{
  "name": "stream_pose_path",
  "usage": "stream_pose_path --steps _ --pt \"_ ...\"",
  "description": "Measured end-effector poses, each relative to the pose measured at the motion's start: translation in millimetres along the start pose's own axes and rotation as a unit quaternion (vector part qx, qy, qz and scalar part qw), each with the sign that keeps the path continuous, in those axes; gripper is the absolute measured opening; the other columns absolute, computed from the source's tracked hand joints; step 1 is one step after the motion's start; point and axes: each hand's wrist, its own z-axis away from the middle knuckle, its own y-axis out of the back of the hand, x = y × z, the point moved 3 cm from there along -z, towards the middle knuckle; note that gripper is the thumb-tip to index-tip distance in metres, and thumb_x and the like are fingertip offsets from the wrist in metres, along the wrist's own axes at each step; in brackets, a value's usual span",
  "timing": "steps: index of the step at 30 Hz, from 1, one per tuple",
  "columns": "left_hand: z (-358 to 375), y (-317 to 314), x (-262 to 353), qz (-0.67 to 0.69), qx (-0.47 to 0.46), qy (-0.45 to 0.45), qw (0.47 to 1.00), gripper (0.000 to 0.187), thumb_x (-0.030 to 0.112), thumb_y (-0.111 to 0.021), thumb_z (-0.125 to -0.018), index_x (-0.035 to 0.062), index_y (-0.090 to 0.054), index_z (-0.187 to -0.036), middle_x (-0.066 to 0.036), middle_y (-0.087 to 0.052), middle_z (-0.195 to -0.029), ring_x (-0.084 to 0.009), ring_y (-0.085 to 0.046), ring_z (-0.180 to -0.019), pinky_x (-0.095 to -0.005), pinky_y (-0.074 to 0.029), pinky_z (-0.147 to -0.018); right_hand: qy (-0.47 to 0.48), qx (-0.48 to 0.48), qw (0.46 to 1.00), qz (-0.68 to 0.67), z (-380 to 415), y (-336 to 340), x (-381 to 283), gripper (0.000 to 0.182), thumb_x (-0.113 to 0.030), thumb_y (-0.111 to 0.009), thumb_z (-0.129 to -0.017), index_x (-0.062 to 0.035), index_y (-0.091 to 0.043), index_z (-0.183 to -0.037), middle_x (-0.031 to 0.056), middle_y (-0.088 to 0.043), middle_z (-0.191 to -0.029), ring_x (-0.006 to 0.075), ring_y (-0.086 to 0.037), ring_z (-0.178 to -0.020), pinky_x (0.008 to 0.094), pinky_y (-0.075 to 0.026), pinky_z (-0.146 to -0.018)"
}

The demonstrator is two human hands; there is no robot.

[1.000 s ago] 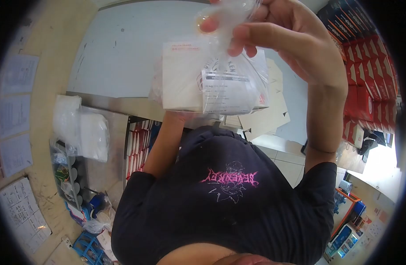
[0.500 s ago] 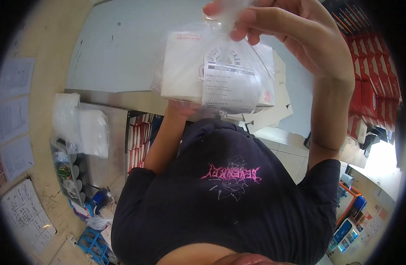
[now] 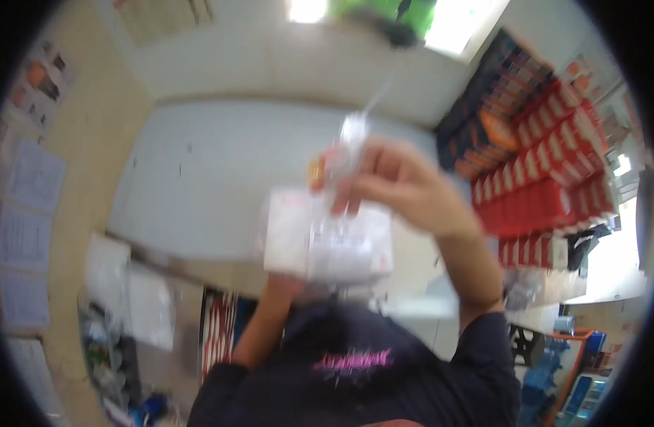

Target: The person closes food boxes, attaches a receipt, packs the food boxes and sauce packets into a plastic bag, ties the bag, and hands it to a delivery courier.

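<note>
Holding item: one white box (image 3: 298, 238) inside a clear plastic bag (image 3: 345, 213), raised in front of the person's chest, above the near edge of the grey desk (image 3: 220, 178).

Right hand (image 3: 405, 188): grip clenched on the twisted neck of the bag, above the box. Left hand (image 3: 284, 283): under the box, mostly hidden; only the forearm and a little of the hand show, so whether it grasps or merely props the box cannot be told.

Writing: a label on the bag's front face is too blurred to read at this moment. Pink lettering on the black shirt (image 3: 352, 359), likewise unreadable. Stacked red boxes (image 3: 547, 185) at the right, print not legible.

Change from half a second ago: the view has swung upward and gone blurred; the bag and box now sit lower and smaller in the picture, the far wall and bright windows have come into sight, and the label that showed lines of print then is now a smear.

Room: the grey desk spreads wide and bare beyond the box to the far wall; paper sheets (image 3: 24, 213) hang on the left wall; the red boxes crowd the right side.
</note>
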Motion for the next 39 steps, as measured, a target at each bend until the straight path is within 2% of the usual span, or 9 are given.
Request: stream_pose_path --steps 4,6,8,12,18,25,27,31,39 --pt "6 -12 -1 0.001 0.017 -0.033 0.999 0.115 0.097 -0.029 -0.081 0.022 -0.013 -0.167 -0.01 -0.022 -0.171 -0.0368 -0.028 -0.154 -0.0658 -0.028 -0.12 0.003 0.04 0.999 0.006 -1 -1 -7 0.027 -0.009 -0.061 -0.104 0.006 -0.057 -0.127 0.0159 -0.072 -0.114 0.0149 -0.069 -0.088 0.0294 -0.058 -0.081" --pt "18 -15 -8 -0.255 0.015 -0.088 0.963 0.122 0.102 -0.028 -0.075 0.0248 -0.011 -0.168 -0.009 -0.019 -0.172 -0.0369 -0.024 -0.156 -0.0667 -0.026 -0.121 -0.008 0.052 0.999 0.014 -4 5 -5 0.027 -0.009 -0.06 -0.105 0.005 -0.057 -0.127 0.0145 -0.072 -0.115 0.0135 -0.068 -0.089 0.0286 -0.057 -0.081" --pt "6 3 -24 0.057 -0.026 -0.005 0.998 0.129 0.101 -0.046 -0.07 0.0286 -0.002 -0.167 -0.004 -0.01 -0.173 -0.0334 -0.019 -0.158 -0.0646 -0.031 -0.12 -0.002 0.06 0.998 0.01 -9 9 -3 0.027 -0.01 -0.06 -0.105 0.0047 -0.057 -0.127 0.0139 -0.072 -0.114 0.0133 -0.068 -0.089 0.0283 -0.057 -0.081" --pt "-11 -12 -15 0.016 -0.041 0.021 0.999 0.128 0.105 -0.039 -0.067 0.0351 0.001 -0.166 -0.001 -0.009 -0.173 -0.0356 -0.017 -0.158 -0.073 -0.029 -0.117 -0.008 0.068 0.997 0.022 -18 21 5 0.028 -0.015 -0.059 -0.107 0.0043 -0.058 -0.127 0.0131 -0.072 -0.113 0.0126 -0.068 -0.09 0.0274 -0.056 -0.081" --pt "-31 0 -23 0.07 -0.03 0.04 0.996 0.125 0.105 -0.036 -0.069 0.0353 0.001 -0.167 -0.001 -0.008 -0.173 -0.0355 -0.015 -0.159 -0.0743 -0.025 -0.117 -0.022 0.105 0.994 0.024 -25 40 14 0.031 -0.021 -0.058 -0.108 0.0039 -0.06 -0.127 0.011 -0.072 -0.111 0.0113 -0.068 -0.087 0.026 -0.055 -0.078" --pt "-55 -12 -24 0.055 -0.039 0.02 0.998 0.121 0.105 -0.03 -0.071 0.0361 -0.003 -0.167 -0.001 -0.009 -0.174 -0.0353 -0.015 -0.159 -0.0742 -0.021 -0.118 -0.017 0.113 0.991 0.067 -35 54 7 0.033 -0.025 -0.055 -0.109 0.0023 -0.062 -0.127 0.0105 -0.073 -0.11 0.0106 -0.069 -0.085 0.0244 -0.052 -0.072" --pt "-56 -5 -26 0.081 -0.012 0.048 0.995 0.119 0.103 -0.031 -0.073 0.0354 -0.004 -0.167 -0.002 -0.01 -0.174 -0.0352 -0.014 -0.159 -0.0739 -0.021 -0.118 -0.026 0.119 0.99 0.075 -37 57 7 0.034 -0.026 -0.055 -0.11 0.0022 -0.062 -0.126 0.0103 -0.074 -0.109 0.0103 -0.069 -0.084 0.0239 -0.051 -0.071" --pt "-76 7 -29 0.114 -0.014 0.068 0.991 0.117 0.102 -0.032 -0.075 0.0345 -0.005 -0.167 -0.002 -0.011 -0.174 -0.0354 -0.013 -0.159 -0.0735 -0.019 -0.119 -0.029 0.159 0.978 0.131 -47 75 -3 0.034 -0.027 -0.055 -0.11 0.0043 -0.066 -0.118 0.0103 -0.075 -0.103 0.0104 -0.069 -0.076 0.0232 -0.051 -0.066" --pt "-149 0 -15 0.13 -0.095 0.09 0.983 0.115 0.1 -0.029 -0.078 0.0309 -0.008 -0.168 -0.003 -0.009 -0.175 -0.0358 -0.011 -0.16 -0.071 -0.013 -0.121 0.002 0.216 0.952 0.216 -85 115 -40 0.036 -0.027 -0.055 -0.109 0.0065 -0.067 -0.111 0.0112 -0.074 -0.095 0.0129 -0.067 -0.066 0.0255 -0.052 -0.063"
